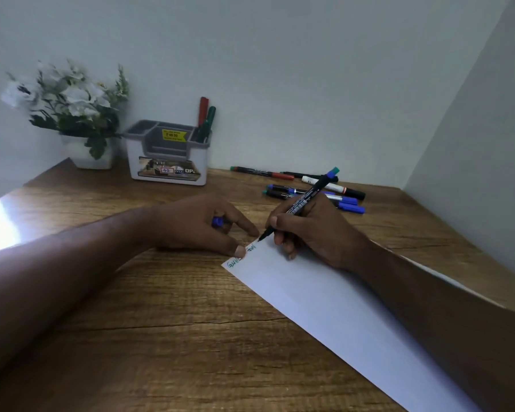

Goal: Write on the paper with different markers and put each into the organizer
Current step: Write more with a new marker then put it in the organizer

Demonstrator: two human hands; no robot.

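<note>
- Two markers, red (203,110) and green (208,121), already stand in the organizer (167,162)'s right compartment.
- The right hand (309,230) grips a marker (302,200), tip on the paper (324,310) at its far corner, beside a few written words.
- The left hand (197,224) holds a blue cap (217,222) and pins that corner with its fingertips.
- Spare markers (312,188), about seven, lie near the wall, so most of the task seems left.

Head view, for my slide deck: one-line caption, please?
Right hand writes on paper with a marker; left hand holds its blue cap.
</note>
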